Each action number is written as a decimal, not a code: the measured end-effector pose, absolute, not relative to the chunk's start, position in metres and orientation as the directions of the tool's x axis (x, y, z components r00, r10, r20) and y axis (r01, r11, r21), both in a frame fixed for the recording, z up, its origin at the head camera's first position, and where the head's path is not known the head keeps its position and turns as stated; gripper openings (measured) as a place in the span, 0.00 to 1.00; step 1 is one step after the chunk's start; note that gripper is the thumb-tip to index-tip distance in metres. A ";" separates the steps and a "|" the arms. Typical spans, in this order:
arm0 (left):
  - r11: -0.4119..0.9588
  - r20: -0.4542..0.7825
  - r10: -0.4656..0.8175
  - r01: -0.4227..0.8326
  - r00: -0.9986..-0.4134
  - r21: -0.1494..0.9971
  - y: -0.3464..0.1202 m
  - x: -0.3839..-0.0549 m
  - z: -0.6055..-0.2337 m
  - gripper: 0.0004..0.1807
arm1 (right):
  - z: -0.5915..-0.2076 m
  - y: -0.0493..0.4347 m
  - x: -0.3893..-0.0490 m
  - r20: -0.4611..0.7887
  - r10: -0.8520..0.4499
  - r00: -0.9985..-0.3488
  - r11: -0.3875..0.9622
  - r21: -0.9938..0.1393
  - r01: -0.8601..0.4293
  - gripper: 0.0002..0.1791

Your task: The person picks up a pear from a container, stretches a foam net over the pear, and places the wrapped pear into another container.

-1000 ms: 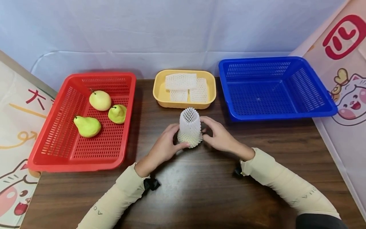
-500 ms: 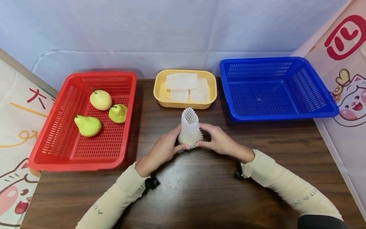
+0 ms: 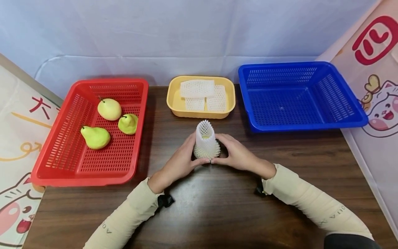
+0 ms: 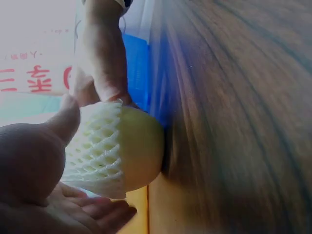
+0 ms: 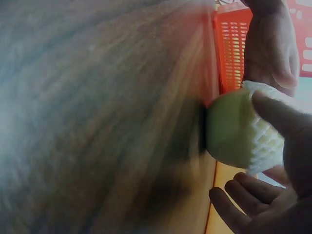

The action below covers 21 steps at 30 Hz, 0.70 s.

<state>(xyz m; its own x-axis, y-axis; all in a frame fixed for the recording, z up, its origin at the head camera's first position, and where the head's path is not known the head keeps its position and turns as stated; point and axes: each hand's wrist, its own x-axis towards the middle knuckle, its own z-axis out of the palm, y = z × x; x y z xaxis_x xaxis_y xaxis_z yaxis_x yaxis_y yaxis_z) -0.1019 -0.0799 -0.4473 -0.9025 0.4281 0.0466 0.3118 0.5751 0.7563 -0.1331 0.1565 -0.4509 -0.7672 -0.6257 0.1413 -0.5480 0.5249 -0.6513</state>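
A white foam fruit net (image 3: 205, 143) stands upright at the middle of the table, around a pear (image 4: 144, 148). In both wrist views the pear's pale rounded bottom rests on the wood, bare below the net's edge. Through the net's top opening a bit of yellow shows in the head view. My left hand (image 3: 178, 157) holds the net from the left, thumb in front and fingers behind. From the other side my right hand (image 3: 239, 154) grips it likewise, and the two thumb tips nearly meet low at the front.
On the left, a red basket (image 3: 109, 169) contains 3 pears. Behind the hands stands a yellow tray (image 3: 174, 103) with several foam nets (image 3: 197, 89). A blue basket (image 3: 280, 107) sits at the back right, near a printed side panel (image 3: 379, 90).
The right thumb has moved in to the net's lower front, beside the left thumb. The net's top rim has dropped slightly, and yellow now shows inside it.
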 end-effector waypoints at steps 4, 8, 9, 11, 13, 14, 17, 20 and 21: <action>0.557 0.095 0.431 0.348 -0.897 0.754 -0.078 -0.103 -0.447 0.41 | -0.449 0.159 -0.135 0.170 -0.632 -0.756 0.487 -0.672 -0.558 0.38; 0.578 0.079 0.447 0.355 -0.891 0.734 -0.079 -0.104 -0.448 0.40 | -0.448 0.161 -0.136 0.178 -0.629 -0.756 0.482 -0.674 -0.559 0.35; 0.581 0.071 0.453 0.355 -0.889 0.733 -0.080 -0.105 -0.448 0.40 | -0.448 0.160 -0.137 0.175 -0.629 -0.757 0.485 -0.673 -0.558 0.35; 0.582 0.058 0.467 0.356 -0.883 0.731 -0.080 -0.106 -0.450 0.41 | -0.448 0.160 -0.137 0.167 -0.628 -0.760 0.499 -0.664 -0.557 0.36; 0.576 0.049 0.484 0.361 -0.874 0.733 -0.081 -0.106 -0.453 0.43 | -0.447 0.160 -0.138 0.160 -0.631 -0.759 0.514 -0.647 -0.564 0.38; 0.581 0.041 0.491 0.362 -0.870 0.730 -0.081 -0.106 -0.454 0.44 | -0.447 0.160 -0.138 0.156 -0.635 -0.757 0.519 -0.640 -0.567 0.39; 0.616 -0.003 0.502 0.356 -0.865 0.703 -0.082 -0.105 -0.459 0.48 | -0.449 0.160 -0.139 0.147 -0.644 -0.751 0.540 -0.609 -0.581 0.41; 0.675 -0.056 0.493 0.341 -0.868 0.654 -0.082 -0.103 -0.463 0.52 | -0.452 0.160 -0.139 0.139 -0.643 -0.753 0.554 -0.593 -0.584 0.43; 0.688 -0.068 0.487 0.334 -0.871 0.644 -0.082 -0.102 -0.463 0.53 | -0.453 0.160 -0.139 0.137 -0.643 -0.753 0.559 -0.588 -0.584 0.43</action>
